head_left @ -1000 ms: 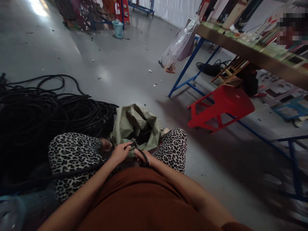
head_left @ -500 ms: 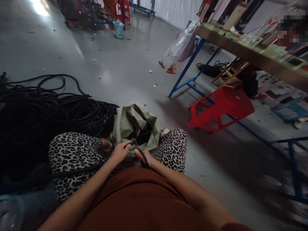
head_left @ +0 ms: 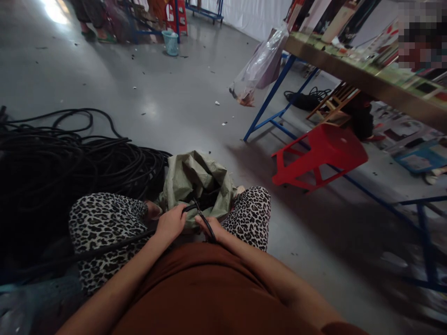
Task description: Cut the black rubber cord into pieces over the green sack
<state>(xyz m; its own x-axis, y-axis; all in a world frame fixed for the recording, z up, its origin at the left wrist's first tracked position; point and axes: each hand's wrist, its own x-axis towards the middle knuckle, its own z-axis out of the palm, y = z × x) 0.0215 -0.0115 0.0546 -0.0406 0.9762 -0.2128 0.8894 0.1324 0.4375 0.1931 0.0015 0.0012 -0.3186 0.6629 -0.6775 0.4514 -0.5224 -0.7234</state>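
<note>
My left hand (head_left: 171, 223) is closed around a black cord (head_left: 115, 245), which runs in from the left over my thigh and under my forearm. A short end of it sticks out past my fingers. In my right hand (head_left: 213, 227) is a pair of scissors (head_left: 206, 222) with dark handles. Its blades point up and away from me, at the cord's end; whether they touch it I cannot tell. Just beneath both hands, between my knees, stands an open greenish woven sack (head_left: 219, 200) with its rim folded out. Dark pieces lie inside, hard to make out.
A large tangled heap of black cord (head_left: 80, 158) lies on the floor at left. To the right are a red plastic stool (head_left: 328, 149) and a blue-legged worktable (head_left: 349, 67) with a clear plastic bag (head_left: 260, 63) hanging from it. Farther off stand a light-blue basket (head_left: 171, 44) and a person's legs (head_left: 94, 21).
My left hand has drawn back slightly to the left along the cord, so more of its end shows near the blades. The right hand with the scissors has hardly moved.
</note>
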